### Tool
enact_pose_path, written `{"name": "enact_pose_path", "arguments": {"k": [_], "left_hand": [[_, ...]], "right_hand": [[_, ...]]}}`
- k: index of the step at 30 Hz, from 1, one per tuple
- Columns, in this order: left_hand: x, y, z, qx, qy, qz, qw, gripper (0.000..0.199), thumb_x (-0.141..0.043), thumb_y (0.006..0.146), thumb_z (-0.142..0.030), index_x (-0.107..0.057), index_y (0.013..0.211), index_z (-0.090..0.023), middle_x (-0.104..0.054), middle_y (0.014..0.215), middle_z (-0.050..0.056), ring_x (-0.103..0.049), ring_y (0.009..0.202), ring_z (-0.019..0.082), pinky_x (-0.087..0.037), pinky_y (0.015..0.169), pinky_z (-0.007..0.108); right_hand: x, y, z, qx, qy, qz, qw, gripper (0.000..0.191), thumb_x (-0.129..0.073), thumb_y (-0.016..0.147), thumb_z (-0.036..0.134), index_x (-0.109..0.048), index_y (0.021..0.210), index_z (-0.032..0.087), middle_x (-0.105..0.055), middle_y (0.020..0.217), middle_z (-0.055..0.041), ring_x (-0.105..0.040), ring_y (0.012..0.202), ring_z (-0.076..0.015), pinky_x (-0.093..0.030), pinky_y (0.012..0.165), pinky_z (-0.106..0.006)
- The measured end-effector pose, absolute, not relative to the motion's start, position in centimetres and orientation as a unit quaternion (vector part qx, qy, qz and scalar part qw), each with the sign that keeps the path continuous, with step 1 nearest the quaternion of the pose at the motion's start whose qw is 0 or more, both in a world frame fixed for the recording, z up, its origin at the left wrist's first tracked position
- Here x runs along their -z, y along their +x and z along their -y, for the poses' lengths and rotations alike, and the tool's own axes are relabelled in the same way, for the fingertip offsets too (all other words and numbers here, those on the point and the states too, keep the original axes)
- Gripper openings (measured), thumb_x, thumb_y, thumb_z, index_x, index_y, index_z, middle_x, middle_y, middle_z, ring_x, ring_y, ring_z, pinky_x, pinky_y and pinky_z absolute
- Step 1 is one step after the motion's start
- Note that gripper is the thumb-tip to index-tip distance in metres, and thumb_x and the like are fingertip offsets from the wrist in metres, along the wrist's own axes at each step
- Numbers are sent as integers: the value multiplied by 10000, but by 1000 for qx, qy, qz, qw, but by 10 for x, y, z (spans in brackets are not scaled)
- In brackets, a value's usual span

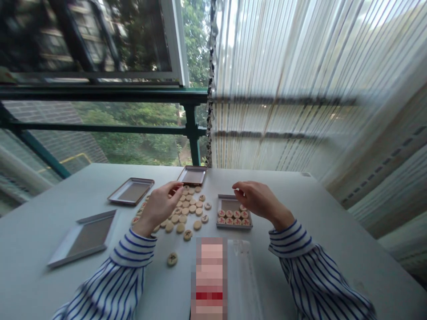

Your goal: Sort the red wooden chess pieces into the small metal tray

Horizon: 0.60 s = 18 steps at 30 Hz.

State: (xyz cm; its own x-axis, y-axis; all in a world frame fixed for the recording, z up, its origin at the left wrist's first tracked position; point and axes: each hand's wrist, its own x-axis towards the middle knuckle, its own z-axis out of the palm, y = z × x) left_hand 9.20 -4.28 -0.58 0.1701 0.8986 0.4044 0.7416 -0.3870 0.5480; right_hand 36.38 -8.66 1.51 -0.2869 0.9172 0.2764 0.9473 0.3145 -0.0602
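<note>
Discs (192,208) lie loose by our left hand (162,204); red-marked discs (229,214) part-fill a shallow tray (234,226) by our right hand (258,198).
Our fingers curl loosely on both hands, tips slightly parted; whether they pinch anything, we cannot tell. A brush of our left wrist could, we judge, scatter the smooth, round, pale pieces, and a dropped right cuff (289,238) could knock the neat rows. Striped, soft-looking sleeves (110,275) reach over the smooth white tabletop (350,253).
</note>
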Motion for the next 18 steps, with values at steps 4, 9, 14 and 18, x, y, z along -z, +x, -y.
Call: {"name": "enact_pose_path", "arguments": {"k": [4,9,14,18], "left_hand": [[16,75,44,-416,700,-572,103,347,-449,777,-437,-626,919,-174,-667,801,33,-604,682,153,-471,623,236],[27,57,46,-462,661,-583,98,337,-463,783,-428,-614,938,-170,-664,831,36,-608,716,151,-475,656,231],[32,37,48,-461,654,-594,88,339,-456,782,-437,-623,901,-167,-664,798,31,-605,694,152,-472,655,234],[40,24,49,-469,635,-607,92,359,-442,787,-446,-616,913,-159,-664,796,38,-604,683,157,-474,635,238]], "right_hand": [[-16,360,87,69,-587,793,145,274,-377,861,239,-598,1018,195,-663,869,-56,-589,817,-157,-385,695,-248],[-16,359,87,91,-593,781,173,277,-370,868,248,-595,1021,196,-659,863,-54,-587,789,-156,-388,683,-251],[-14,357,87,100,-579,790,174,265,-377,860,251,-604,984,192,-658,842,-54,-580,740,-153,-390,651,-255],[-12,354,87,94,-572,795,176,260,-384,852,248,-612,966,195,-657,829,-51,-577,716,-149,-397,638,-252]]}}
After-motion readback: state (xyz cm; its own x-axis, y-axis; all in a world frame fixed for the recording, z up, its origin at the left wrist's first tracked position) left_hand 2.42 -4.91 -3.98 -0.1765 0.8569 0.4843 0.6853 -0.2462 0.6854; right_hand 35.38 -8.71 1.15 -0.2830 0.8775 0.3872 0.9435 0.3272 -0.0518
